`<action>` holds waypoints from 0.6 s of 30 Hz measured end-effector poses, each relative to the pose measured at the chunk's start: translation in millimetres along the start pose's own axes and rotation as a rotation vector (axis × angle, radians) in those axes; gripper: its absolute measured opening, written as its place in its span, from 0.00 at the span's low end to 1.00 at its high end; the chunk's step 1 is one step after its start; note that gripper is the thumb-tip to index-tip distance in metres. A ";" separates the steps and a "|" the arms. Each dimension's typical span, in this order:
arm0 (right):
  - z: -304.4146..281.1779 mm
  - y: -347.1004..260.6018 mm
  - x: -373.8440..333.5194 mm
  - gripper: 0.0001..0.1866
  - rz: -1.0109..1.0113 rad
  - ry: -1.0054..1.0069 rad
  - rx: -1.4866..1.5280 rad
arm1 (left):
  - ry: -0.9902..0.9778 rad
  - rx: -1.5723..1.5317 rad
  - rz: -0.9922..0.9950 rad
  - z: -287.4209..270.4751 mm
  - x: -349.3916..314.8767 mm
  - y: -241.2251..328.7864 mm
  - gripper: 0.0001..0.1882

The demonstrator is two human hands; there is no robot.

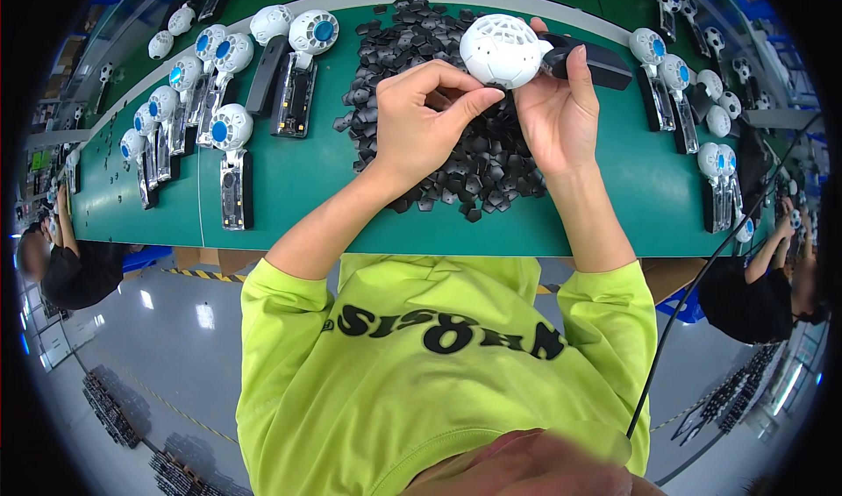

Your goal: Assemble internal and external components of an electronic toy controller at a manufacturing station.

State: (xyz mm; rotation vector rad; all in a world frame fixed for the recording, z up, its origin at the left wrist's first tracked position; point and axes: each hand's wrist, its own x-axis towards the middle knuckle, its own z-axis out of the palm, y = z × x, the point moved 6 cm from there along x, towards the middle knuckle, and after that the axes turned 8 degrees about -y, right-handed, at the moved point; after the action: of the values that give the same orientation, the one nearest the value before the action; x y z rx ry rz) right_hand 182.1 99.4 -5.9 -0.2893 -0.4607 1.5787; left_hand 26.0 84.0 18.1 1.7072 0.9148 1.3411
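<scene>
A handheld fan with a white, ball-shaped slotted head [502, 50] and a black handle [601, 64] lies sideways in my right hand [561, 123]. The fingers of that hand wrap behind the neck, and its thumb points up in front of the handle. My left hand [421, 126] pinches a small black piece [496, 85] against the underside of the white head; fingertips cover most of it. Beneath both hands spreads a heap of small black pentagon pieces [509, 180] on the green table [324, 206].
Fans with white heads, blue centres and exposed circuit handles stand in groups at the left [231, 128] and right [675, 75]. A black cable [693, 290] runs down at the right. One co-worker [79, 268] sits far left, another [745, 294] far right.
</scene>
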 end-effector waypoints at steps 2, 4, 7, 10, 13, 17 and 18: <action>3.7 0.8 -2.0 0.24 -0.009 -0.007 -0.022 | 0.009 -0.010 -0.007 -0.7 -0.9 0.0 0.07; 8.0 0.4 -4.0 0.24 -0.033 -0.017 -0.064 | 0.021 -0.029 -0.020 -1.1 -1.6 -0.7 0.07; 6.8 -1.1 -3.6 0.24 -0.049 -0.019 -0.083 | 0.029 -0.032 -0.025 -0.1 -1.7 -1.8 0.08; 2.4 -1.1 -2.3 0.21 -0.046 -0.013 -0.081 | 0.045 -0.008 -0.024 -0.8 -1.6 -2.9 0.08; 6.6 -7.2 -3.5 0.21 -0.108 -0.038 -0.262 | 0.018 0.151 0.109 -4.2 1.7 3.4 0.08; 11.8 -11.0 -5.6 0.21 -0.194 -0.078 -0.455 | -0.008 0.305 0.247 -3.2 2.6 9.4 0.08; 12.9 -11.5 -6.2 0.21 -0.221 -0.093 -0.466 | -0.008 0.302 0.252 -3.1 2.5 9.3 0.08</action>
State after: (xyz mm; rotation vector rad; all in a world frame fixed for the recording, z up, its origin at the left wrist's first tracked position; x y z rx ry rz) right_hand 186.9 91.9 10.2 -0.5020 -0.9040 1.2594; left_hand 24.2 82.5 27.9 2.1151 0.9593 1.4099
